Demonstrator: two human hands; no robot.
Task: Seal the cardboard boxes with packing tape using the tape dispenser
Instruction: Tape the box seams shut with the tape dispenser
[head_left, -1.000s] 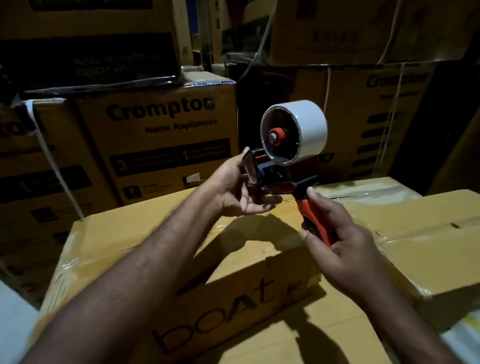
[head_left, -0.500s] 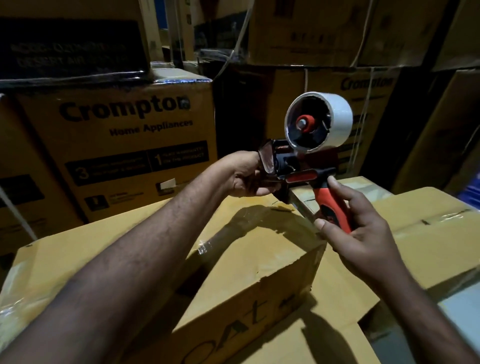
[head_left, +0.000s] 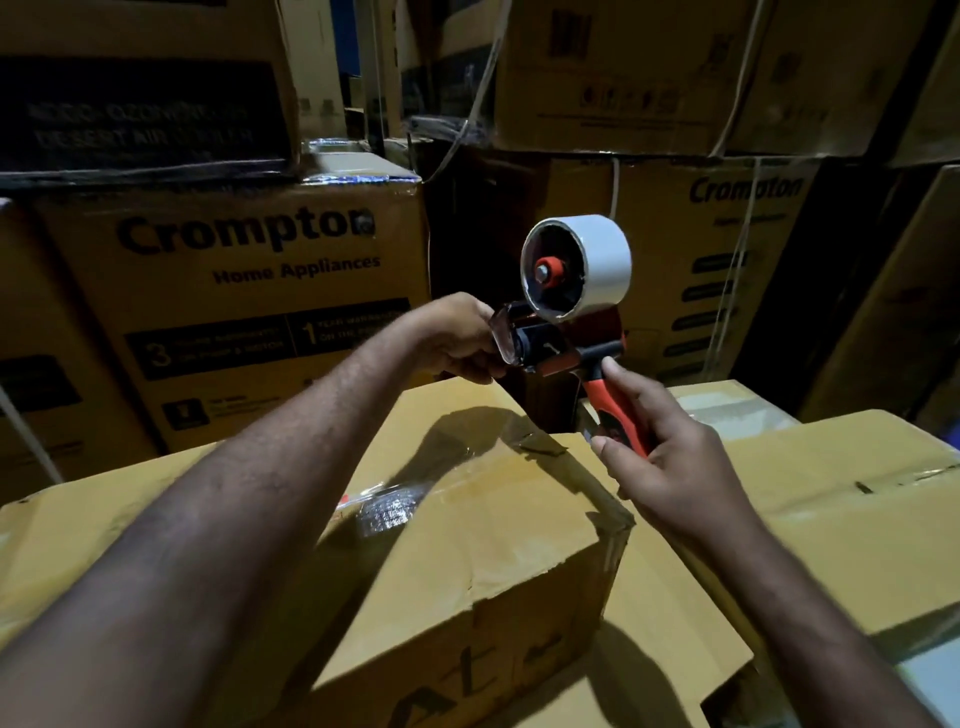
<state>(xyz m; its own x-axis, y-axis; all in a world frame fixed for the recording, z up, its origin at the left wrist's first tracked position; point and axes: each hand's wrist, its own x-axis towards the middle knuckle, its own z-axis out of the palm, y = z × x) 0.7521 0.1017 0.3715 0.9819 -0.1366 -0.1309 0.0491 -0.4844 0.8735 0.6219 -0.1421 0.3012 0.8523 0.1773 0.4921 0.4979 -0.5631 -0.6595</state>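
Now right hand (head_left: 670, 457) grips tape dispenser (head_left: 545, 353) handle, left hand (head_left: 462, 338) holds front; box (head_left: 467, 519) closed.

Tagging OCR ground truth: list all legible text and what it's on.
"Crompton", "Home Appliances": left stacked box.
"3", "1": its black band; small print blurred.
"Crompton": right stacked box.
"At", cut off: front box.
Text on dark top-left box: too blurred.

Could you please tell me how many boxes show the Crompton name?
2. The left Crompton box stands behind the left hand; the right Crompton box stands behind the tape roll. Darker boxes may hide more.
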